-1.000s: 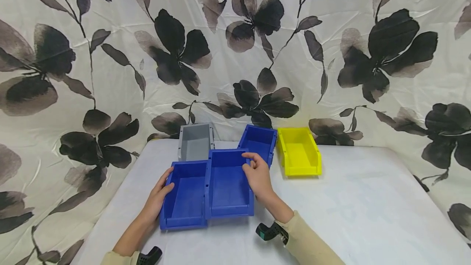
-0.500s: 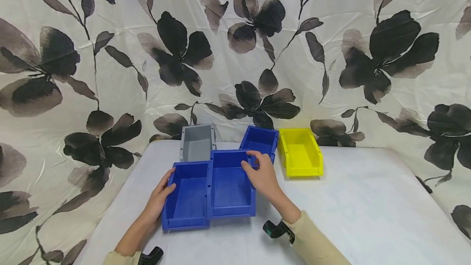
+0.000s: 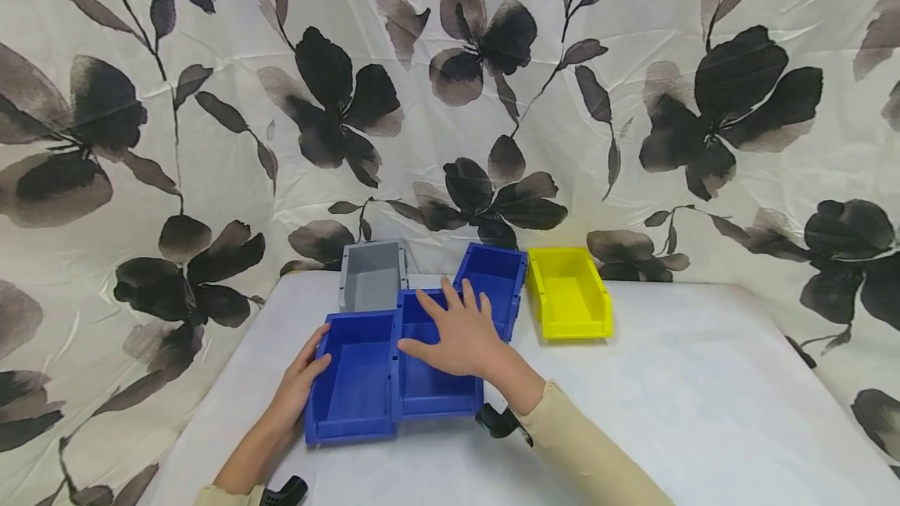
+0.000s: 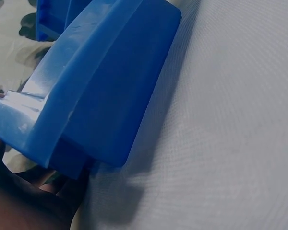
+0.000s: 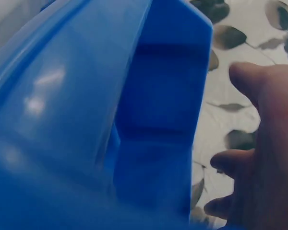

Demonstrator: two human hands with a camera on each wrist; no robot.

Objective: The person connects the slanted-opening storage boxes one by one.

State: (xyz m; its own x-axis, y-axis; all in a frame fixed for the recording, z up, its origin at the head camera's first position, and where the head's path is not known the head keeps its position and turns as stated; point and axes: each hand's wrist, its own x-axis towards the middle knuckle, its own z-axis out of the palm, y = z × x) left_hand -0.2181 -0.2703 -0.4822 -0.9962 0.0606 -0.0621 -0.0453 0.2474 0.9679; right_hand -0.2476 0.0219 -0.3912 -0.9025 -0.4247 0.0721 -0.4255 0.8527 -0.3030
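Note:
Two blue storage bins stand side by side at the front of the table in the head view. My left hand [image 3: 291, 393] grips the left blue bin [image 3: 355, 385] by its outer side wall, the thumb lying at the rim. In the left wrist view the side of that bin [image 4: 110, 91] rises over the white cloth, with fingers under its edge. Over the right blue bin [image 3: 439, 404] my right hand [image 3: 464, 342] is spread, fingers apart and pointing away, hiding part of its inside. The right wrist view shows those fingers [image 5: 230, 160] apart from the blue plastic [image 5: 163, 96].
Behind stand a grey bin [image 3: 373, 272], a third blue bin [image 3: 492, 276] and, to its right, a yellow bin [image 3: 573, 291]. All rest on a white-covered table [image 3: 675, 412]. A floral cloth [image 3: 598, 14] hangs behind the table.
My right hand has let go of the right bin's side rim, moved left over that bin and spread its fingers. The left hand and the bins stay in place.

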